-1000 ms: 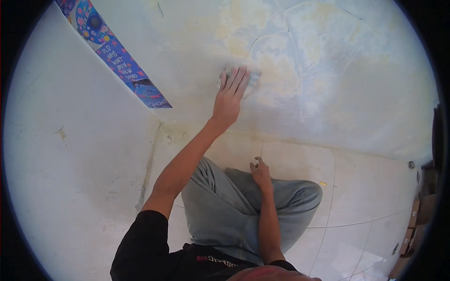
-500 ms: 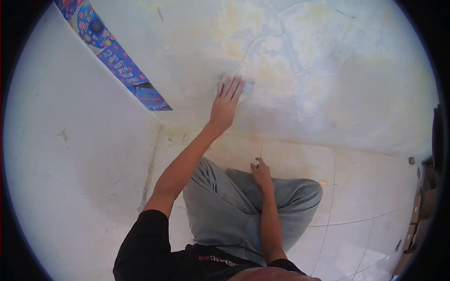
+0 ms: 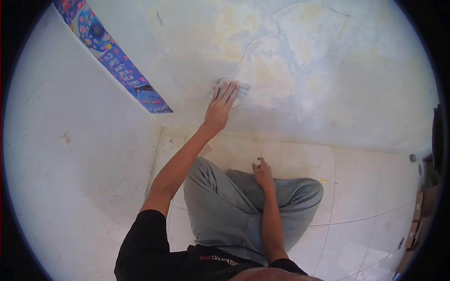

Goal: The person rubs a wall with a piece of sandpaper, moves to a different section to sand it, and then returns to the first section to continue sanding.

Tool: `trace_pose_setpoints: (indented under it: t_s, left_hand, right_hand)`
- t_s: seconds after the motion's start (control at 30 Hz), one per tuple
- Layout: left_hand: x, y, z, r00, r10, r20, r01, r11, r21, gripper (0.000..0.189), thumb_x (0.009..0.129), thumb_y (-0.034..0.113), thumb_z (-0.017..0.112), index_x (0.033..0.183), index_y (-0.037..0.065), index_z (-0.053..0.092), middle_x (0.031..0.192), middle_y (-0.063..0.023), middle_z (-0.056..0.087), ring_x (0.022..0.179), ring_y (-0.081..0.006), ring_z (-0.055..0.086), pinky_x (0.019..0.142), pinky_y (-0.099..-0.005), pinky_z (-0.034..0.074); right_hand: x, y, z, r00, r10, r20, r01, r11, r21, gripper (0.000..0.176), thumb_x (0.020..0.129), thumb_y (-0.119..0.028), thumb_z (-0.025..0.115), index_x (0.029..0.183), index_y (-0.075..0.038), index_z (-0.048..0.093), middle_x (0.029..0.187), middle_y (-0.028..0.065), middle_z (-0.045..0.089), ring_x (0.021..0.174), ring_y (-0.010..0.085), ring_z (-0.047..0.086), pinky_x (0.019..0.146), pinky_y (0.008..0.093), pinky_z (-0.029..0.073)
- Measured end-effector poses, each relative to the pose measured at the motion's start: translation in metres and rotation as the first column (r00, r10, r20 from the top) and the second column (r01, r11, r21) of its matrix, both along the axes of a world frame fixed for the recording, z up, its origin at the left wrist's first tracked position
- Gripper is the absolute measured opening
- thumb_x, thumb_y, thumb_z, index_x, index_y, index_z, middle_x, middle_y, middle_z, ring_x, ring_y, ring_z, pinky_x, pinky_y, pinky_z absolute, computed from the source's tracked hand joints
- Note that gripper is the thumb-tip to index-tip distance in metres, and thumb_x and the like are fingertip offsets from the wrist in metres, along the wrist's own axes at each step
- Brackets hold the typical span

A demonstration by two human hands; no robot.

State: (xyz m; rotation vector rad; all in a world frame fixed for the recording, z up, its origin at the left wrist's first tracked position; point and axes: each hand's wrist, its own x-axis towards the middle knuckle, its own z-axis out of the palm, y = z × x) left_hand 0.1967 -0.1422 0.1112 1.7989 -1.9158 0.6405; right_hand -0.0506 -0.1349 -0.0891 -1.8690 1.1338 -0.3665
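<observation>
Sliding down at upper centre, the nearly flat left hand [image 3: 220,108] holds a printed sheet [image 3: 243,90] to a lower patch of wall [image 3: 337,93], the right hand [image 3: 264,174] half-curled and empty.

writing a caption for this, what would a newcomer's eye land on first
Probably the bright strip lettered "OLD WAYS WON'T OPEN NEW DOORS", at upper left. Near the middle, the left hand presses a pale sheet to the patchy wall. Crack-like lines run above and right of that hand.
</observation>
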Motion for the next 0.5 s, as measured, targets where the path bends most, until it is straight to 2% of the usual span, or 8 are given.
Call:
trace_pose_setpoints:
  t_s: [0.03, 0.1, 0.17, 0.27, 0.37, 0.47, 0.5]
  left_hand:
    - [-0.002, -0.003, 0.007, 1.000, -0.008, 0.030, 0.008, 1.000, -0.018, 0.074, 0.078, -0.009, 0.048, 0.150, 0.000, 0.032, 0.156, -0.0155, 0.032, 0.145, -0.0335, 0.027, 0.119, -0.0505, 0.019]
    - [-0.007, -0.003, 0.031, 0.999, -0.001, 0.048, 0.003, 1.000, -0.030, 0.075, 0.078, -0.009, 0.048, 0.150, 0.000, 0.031, 0.156, -0.0151, 0.031, 0.145, -0.0329, 0.027, 0.119, -0.0500, 0.019]
    - [-0.018, -0.004, 0.067, 0.994, -0.063, 0.087, 0.059, 0.997, 0.041, 0.075, 0.078, -0.009, 0.049, 0.150, 0.000, 0.031, 0.157, -0.0146, 0.030, 0.145, -0.0328, 0.026, 0.119, -0.0496, 0.018]
    - [-0.010, 0.000, 0.053, 0.996, -0.064, 0.065, 0.060, 0.996, 0.060, 0.076, 0.077, -0.008, 0.049, 0.150, 0.000, 0.031, 0.157, -0.0141, 0.030, 0.146, -0.0318, 0.026, 0.120, -0.0492, 0.018]
    - [-0.003, 0.005, 0.006, 0.998, -0.048, 0.039, 0.045, 0.996, 0.078, 0.076, 0.077, -0.009, 0.049, 0.150, 0.000, 0.030, 0.157, -0.0141, 0.029, 0.146, -0.0317, 0.026, 0.120, -0.0488, 0.018]
    - [-0.004, 0.005, 0.005, 0.998, -0.022, 0.058, 0.017, 0.996, 0.085, 0.076, 0.076, -0.009, 0.049, 0.150, -0.001, 0.031, 0.157, -0.0146, 0.029, 0.146, -0.0321, 0.026, 0.120, -0.0491, 0.018]
    - [-0.003, 0.006, 0.008, 0.999, -0.018, 0.051, 0.014, 0.996, 0.084, 0.076, 0.076, -0.009, 0.049, 0.150, -0.001, 0.031, 0.157, -0.0146, 0.029, 0.146, -0.0321, 0.026, 0.120, -0.0491, 0.018]
  right_hand:
    - [-0.001, -0.001, 0.005, 0.999, 0.012, -0.036, -0.010, 0.999, 0.053, 0.046, 0.093, -0.023, 0.060, 0.133, -0.002, 0.050, 0.100, 0.0243, 0.065, 0.098, 0.0405, 0.062, 0.087, 0.0488, 0.047]
    - [0.000, -0.003, 0.009, 1.000, 0.012, -0.021, -0.012, 1.000, 0.020, 0.046, 0.093, -0.023, 0.060, 0.133, -0.002, 0.050, 0.101, 0.0245, 0.065, 0.097, 0.0409, 0.062, 0.087, 0.0492, 0.048]
    - [0.002, 0.000, 0.007, 1.000, 0.021, -0.008, -0.021, 1.000, 0.008, 0.047, 0.093, -0.023, 0.060, 0.133, -0.001, 0.050, 0.101, 0.0247, 0.065, 0.097, 0.0412, 0.062, 0.087, 0.0496, 0.048]
    - [0.004, 0.006, 0.006, 0.999, 0.038, 0.010, -0.038, 0.997, 0.068, 0.047, 0.093, -0.024, 0.060, 0.133, -0.001, 0.050, 0.103, 0.0265, 0.063, 0.096, 0.0428, 0.062, 0.086, 0.0509, 0.048]
    - [0.002, 0.003, 0.001, 0.999, 0.048, 0.014, -0.048, 0.999, 0.020, 0.047, 0.093, -0.024, 0.060, 0.132, 0.000, 0.050, 0.106, 0.0283, 0.062, 0.096, 0.0437, 0.061, 0.086, 0.0513, 0.048]
    - [0.001, -0.002, -0.005, 0.999, 0.023, -0.032, -0.023, 1.000, 0.007, 0.046, 0.093, -0.023, 0.060, 0.131, 0.000, 0.050, 0.107, 0.0293, 0.061, 0.099, 0.0447, 0.061, 0.087, 0.0508, 0.048]
    - [0.002, -0.002, -0.008, 1.000, -0.007, -0.010, 0.006, 0.999, -0.040, 0.045, 0.092, -0.023, 0.062, 0.130, -0.001, 0.052, 0.101, 0.0267, 0.063, 0.097, 0.0425, 0.062, 0.085, 0.0493, 0.048]
